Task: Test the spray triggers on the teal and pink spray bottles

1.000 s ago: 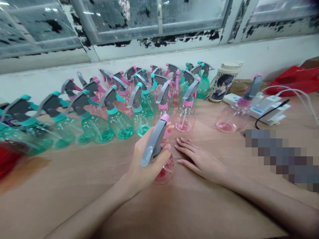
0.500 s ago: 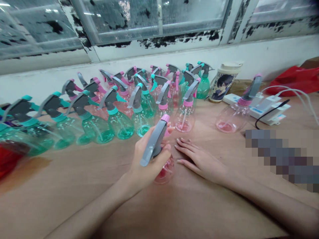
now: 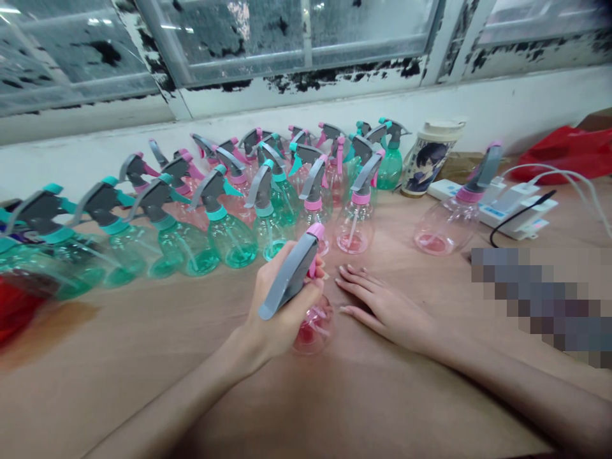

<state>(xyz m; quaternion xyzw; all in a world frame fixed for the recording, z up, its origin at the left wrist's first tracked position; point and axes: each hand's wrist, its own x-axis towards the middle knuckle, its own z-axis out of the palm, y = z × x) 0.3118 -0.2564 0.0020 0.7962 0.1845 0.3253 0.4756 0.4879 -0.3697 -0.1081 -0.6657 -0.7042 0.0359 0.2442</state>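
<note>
My left hand (image 3: 280, 312) is wrapped round the neck of a pink spray bottle (image 3: 312, 331) that stands on the table, its grey-and-pink spray head leaning over the back of the hand. My fingers are at the pink trigger. To the right, my right hand (image 3: 380, 303) lies flat on the table with its fingers stretched out, holding nothing. Just beyond both hands stands another pink spray bottle (image 3: 354, 233). A green spray bottle (image 3: 233, 239) is among several in the row behind my left hand.
A further pink spray bottle (image 3: 444, 226) stands apart at the right, by white power strips (image 3: 519, 207) with cables. A printed cup (image 3: 429, 159) stands by the wall. Red plastic bags lie at far right (image 3: 567, 153) and far left (image 3: 19, 303). A blurred-out item lies at right.
My left hand has shifted slightly left, and the spray head has tipped a little lower to the left with it. My right hand has stayed still.
</note>
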